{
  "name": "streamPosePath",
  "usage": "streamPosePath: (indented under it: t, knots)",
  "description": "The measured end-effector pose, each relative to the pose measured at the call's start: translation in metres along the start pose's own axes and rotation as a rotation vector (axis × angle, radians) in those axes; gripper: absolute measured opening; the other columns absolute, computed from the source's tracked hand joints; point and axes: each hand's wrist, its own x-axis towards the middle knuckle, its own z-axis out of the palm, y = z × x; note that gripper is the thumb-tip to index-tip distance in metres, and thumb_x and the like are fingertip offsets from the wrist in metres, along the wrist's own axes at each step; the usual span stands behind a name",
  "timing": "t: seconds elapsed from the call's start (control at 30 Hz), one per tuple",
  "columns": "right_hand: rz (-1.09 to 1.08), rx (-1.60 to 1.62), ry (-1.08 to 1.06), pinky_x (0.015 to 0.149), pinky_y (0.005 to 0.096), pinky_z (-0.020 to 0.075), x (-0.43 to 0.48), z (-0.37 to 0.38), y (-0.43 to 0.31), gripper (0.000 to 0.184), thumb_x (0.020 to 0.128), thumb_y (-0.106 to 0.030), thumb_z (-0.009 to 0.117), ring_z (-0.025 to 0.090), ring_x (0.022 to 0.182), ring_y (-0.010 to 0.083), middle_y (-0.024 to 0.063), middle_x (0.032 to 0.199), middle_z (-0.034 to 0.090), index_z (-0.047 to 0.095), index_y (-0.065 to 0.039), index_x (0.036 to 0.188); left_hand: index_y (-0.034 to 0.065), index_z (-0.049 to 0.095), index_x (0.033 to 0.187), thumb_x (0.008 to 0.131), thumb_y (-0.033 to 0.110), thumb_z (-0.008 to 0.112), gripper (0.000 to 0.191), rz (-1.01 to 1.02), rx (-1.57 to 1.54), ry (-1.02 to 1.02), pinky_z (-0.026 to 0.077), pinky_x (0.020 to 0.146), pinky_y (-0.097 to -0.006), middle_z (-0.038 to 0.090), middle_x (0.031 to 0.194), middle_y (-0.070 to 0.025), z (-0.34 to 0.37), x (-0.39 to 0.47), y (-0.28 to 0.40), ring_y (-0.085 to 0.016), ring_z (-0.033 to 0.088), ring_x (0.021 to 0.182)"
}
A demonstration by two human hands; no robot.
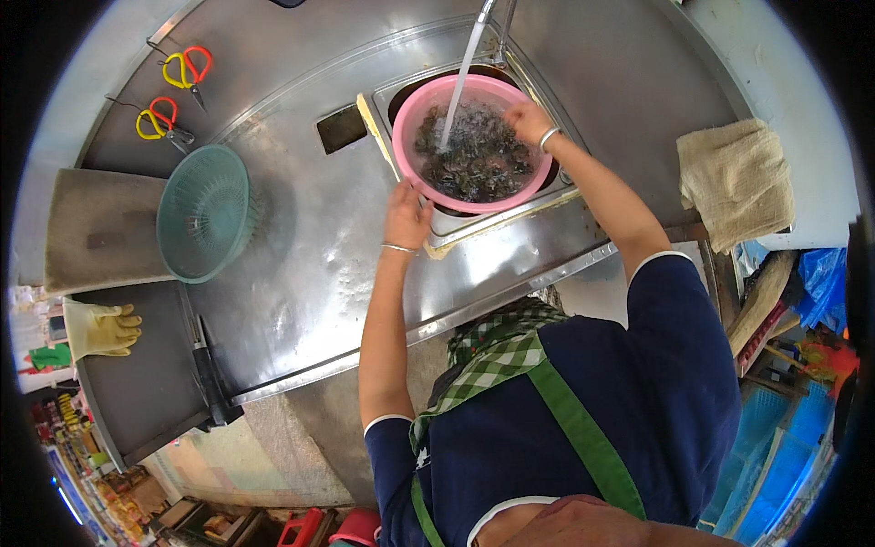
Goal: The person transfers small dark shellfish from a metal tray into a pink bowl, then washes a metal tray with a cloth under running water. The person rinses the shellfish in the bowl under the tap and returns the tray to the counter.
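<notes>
A round pink plastic basin [403, 140] sits in a stainless steel sink [454, 236]. Under the water in it lies a heap of small dark pieces [478, 150]; churning water hides what they are. A stream of water [462, 85] falls into the basin from the metal tap [487, 9] above. My left hand [408, 215] has its fingers and thumb at the basin's near-left rim. My right hand [530, 123] is over the inside of the right rim, its fingers curled and blurred; whether they hold anything cannot be seen. Each wrist wears a bangle.
A green plastic colander [205, 212] leans tilted on a board [102, 225] at left. Two pairs of scissors [186, 68] [160, 123] hang on hooks behind. Left of the steel counter [301, 273] are a rubber glove [102, 329] and black-handled knives [210, 383]. A folded cloth [738, 181] lies right.
</notes>
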Motion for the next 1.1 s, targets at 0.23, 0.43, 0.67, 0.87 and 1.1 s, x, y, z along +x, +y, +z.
streamPosePath:
  t: [0.23,0.43,0.67,0.87,1.1]
  knots:
    - [0.218,-0.081,0.486,0.073,0.0373,0.0451,0.018,-0.043,0.032,0.018,0.073,-0.019,0.051,0.058,0.081,0.0311,0.0129,0.084,0.061,0.064,-0.010,0.081,-0.0016,0.050,0.110,0.078,0.015,0.055,0.036,-0.332,-0.159,0.049,0.044,0.078,-0.0326,0.052,0.105,-0.0218,-0.045,-0.036,-0.013,-0.030,0.055,0.092]
    - [0.167,-0.160,0.379,0.076,0.0384,0.0443,0.017,-0.019,0.050,0.019,0.073,-0.020,0.052,0.056,0.085,0.0310,0.0127,0.093,0.060,0.063,-0.012,0.087,-0.0050,0.045,0.113,0.084,0.013,0.049,0.035,-0.592,-0.850,-0.018,0.047,0.070,-0.0262,0.059,0.097,-0.0152,-0.024,-0.042,-0.003,-0.020,0.060,0.083]
    - [0.032,-0.395,0.305,0.083,0.0373,0.0404,0.039,-0.008,0.049,0.026,0.073,-0.019,0.055,0.049,0.095,0.0298,0.0075,0.102,0.055,0.059,-0.012,0.098,-0.0093,0.031,0.120,0.084,0.012,0.047,0.045,-0.854,-1.129,-0.085,0.048,0.075,-0.0283,0.055,0.103,-0.0189,0.020,-0.027,0.022,-0.025,0.058,0.090]
    - [-0.004,-0.541,0.217,0.082,0.0380,0.0413,0.065,-0.001,0.046,0.028,0.074,-0.019,0.054,0.047,0.098,0.0293,0.0058,0.107,0.052,0.056,-0.013,0.101,-0.0088,0.022,0.125,0.081,0.006,0.047,0.053,-0.911,-1.143,-0.003,0.048,0.075,-0.0282,0.052,0.106,-0.0181,0.038,-0.012,0.029,-0.024,0.057,0.091]
    - [-0.167,-0.746,0.087,0.081,0.0371,0.0429,0.095,0.007,0.046,0.032,0.075,-0.023,0.055,0.047,0.099,0.0279,0.0066,0.105,0.054,0.052,-0.013,0.105,-0.0028,0.047,0.100,0.081,0.008,0.047,0.022,-1.072,-1.283,0.109,0.050,0.070,-0.0316,0.058,0.088,-0.0155,0.042,0.000,0.033,-0.024,0.059,0.080]
